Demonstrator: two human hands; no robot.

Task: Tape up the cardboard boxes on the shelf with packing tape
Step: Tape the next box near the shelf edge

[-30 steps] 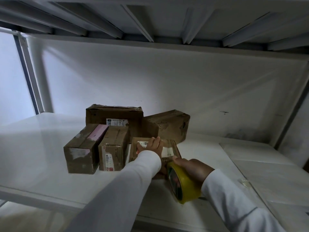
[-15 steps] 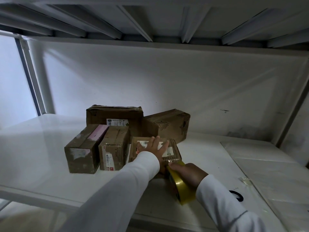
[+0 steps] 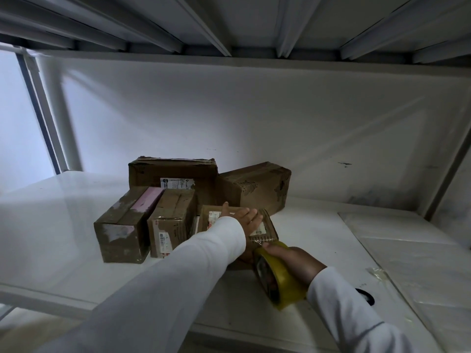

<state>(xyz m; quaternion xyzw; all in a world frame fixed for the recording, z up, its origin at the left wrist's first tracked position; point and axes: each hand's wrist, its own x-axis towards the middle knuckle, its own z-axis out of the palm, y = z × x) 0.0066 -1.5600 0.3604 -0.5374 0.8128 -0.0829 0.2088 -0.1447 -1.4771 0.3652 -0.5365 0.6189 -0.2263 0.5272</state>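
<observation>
Several brown cardboard boxes stand grouped on the white shelf (image 3: 63, 225). My left hand (image 3: 244, 219) lies flat with straight fingers on top of the small front box (image 3: 267, 229), which carries a white label. My right hand (image 3: 293, 258) grips a yellow roll of packing tape (image 3: 280, 278) at the box's near right corner; a clear strip runs from the roll onto the box's front edge. To the left stand a box with a pink top strip (image 3: 122, 225) and a narrow labelled box (image 3: 170, 222). Behind are a large labelled box (image 3: 173, 171) and a tilted box (image 3: 254, 189).
The white back wall rises behind the boxes and the ribbed underside of the upper shelf (image 3: 229, 21) hangs overhead. A dark round object (image 3: 365, 296) lies on the shelf by my right sleeve. A shelf post (image 3: 446, 179) stands at the right.
My left hand has spread flat and slid forward over the small box's top. My right hand has brought the tape roll up against the box's near corner.
</observation>
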